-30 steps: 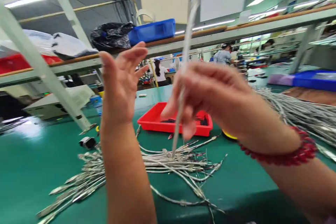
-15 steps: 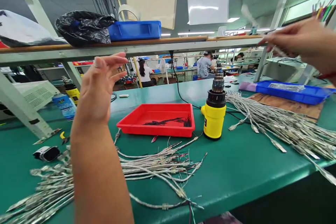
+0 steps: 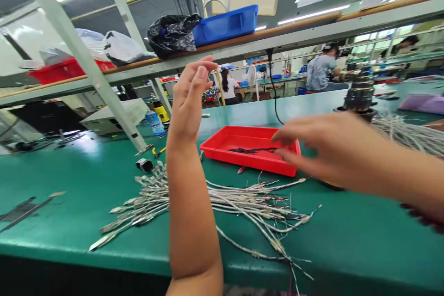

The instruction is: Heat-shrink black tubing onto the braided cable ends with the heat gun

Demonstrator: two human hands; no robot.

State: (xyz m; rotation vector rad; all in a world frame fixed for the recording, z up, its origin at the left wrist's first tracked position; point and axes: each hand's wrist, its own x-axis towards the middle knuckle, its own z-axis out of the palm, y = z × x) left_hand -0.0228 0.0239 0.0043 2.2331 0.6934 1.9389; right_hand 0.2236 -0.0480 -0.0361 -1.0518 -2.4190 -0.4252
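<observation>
My left hand is raised upright above the green bench, fingers stretched and close together, holding nothing. My right hand reaches leftward over the near edge of the red tray, fingers extended and empty, slightly blurred. Below both arms lies a spread bundle of silver-sleeved cables, with red and black wire ends showing at its right side. Thin black pieces lie inside the tray. A heat gun's metal nozzle stands just behind my right hand.
More silver cables are piled at the right. A slanted white frame post crosses the left. The shelf above carries a blue bin, a black bag and a red bin. Other people sit at far benches.
My right hand has come down from the upper right, no longer holding the cable, and now reaches over the red tray. The view has swung to the left. My left hand stays raised.
</observation>
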